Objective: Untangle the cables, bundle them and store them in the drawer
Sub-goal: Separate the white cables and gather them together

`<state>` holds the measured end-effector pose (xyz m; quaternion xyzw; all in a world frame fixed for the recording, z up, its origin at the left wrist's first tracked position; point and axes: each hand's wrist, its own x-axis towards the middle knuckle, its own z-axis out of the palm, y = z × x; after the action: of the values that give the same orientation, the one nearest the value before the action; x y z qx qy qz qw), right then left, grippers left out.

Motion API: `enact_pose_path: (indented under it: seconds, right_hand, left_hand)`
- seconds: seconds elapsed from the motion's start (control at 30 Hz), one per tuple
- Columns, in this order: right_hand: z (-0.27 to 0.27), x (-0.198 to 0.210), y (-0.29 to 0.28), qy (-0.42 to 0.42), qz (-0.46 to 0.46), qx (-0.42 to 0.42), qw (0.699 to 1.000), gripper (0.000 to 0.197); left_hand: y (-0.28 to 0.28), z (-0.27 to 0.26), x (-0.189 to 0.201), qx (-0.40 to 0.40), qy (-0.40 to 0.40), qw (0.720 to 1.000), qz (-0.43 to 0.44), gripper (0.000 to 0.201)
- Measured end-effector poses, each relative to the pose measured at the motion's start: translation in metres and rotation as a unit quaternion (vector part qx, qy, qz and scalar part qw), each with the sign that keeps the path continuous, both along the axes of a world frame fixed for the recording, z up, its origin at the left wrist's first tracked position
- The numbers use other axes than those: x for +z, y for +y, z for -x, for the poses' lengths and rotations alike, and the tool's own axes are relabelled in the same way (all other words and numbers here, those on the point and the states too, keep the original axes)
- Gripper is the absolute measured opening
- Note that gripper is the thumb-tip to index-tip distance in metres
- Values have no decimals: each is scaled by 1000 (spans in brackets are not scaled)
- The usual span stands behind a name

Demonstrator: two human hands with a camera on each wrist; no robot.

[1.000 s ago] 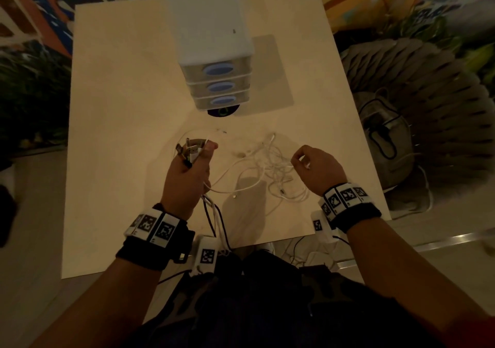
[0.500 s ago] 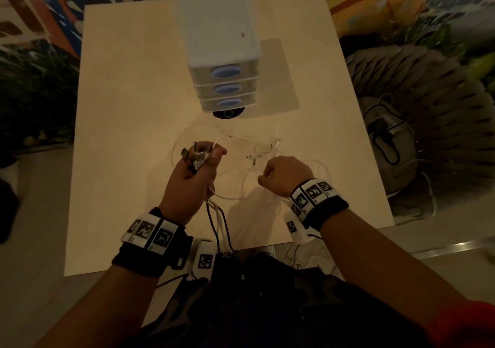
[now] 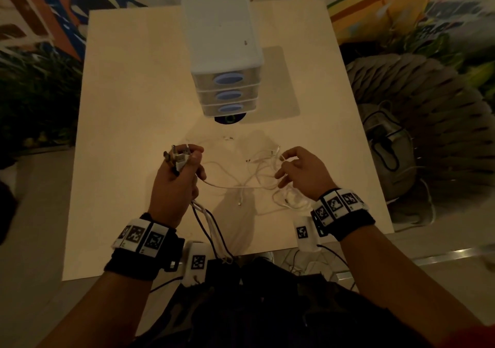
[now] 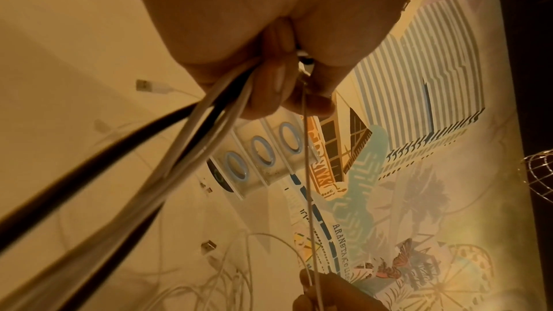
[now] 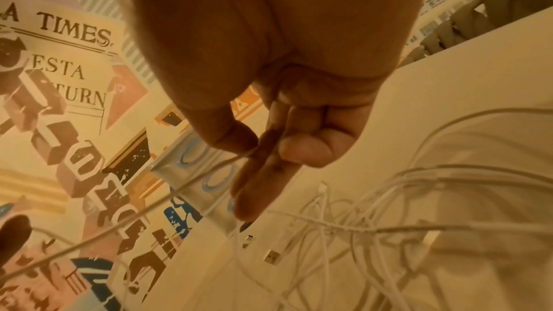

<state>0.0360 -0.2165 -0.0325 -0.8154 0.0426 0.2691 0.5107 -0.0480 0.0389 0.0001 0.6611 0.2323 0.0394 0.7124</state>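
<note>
Head view: cables (image 3: 257,176) lie tangled on the table (image 3: 120,133), at 6 o'clock from the drawers (image 3: 227,79).
Left hand (image 3: 174,184): fist clamped round a bunch of plugs (image 3: 178,157); black and white leads trail from it toward 6 o'clock.
Right hand (image 3: 302,173): thumb and forefinger pinch one thin white strand, other fingers loose.
Change: right hand has swung out toward 3 o'clock since half a second ago, stretching the strand; left hand stays put.
</note>
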Motion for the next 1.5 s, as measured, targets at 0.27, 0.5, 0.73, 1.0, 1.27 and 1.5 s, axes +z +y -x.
enact_pose_path:
  seconds: [0.27,0.5,0.73,1.0,1.27,1.5]
  right_hand:
    - [-5,23,6,-49,-90,41,994,18]
    - [-14,44,12,-128,-100,70,984,28]
    - [-18,68,15,-235,-111,86,962,38]
    - [-6,122,35,-318,-53,261,910,30]
    - [24,119,42,-303,-82,316,895,26]
    - [31,104,40,-271,-60,306,911,28]
  left_hand:
    - [-1,-2,0,12,9,1000,-23,16]
    - [6,0,-15,25,74,995,-63,17]
    - [16,6,-26,72,151,968,-186,18]
    - [-30,-8,30,-79,-60,957,-273,32]
    - [-38,-35,44,-93,-67,976,-185,16]
    - [-33,-33,66,-186,-117,958,-186,49]
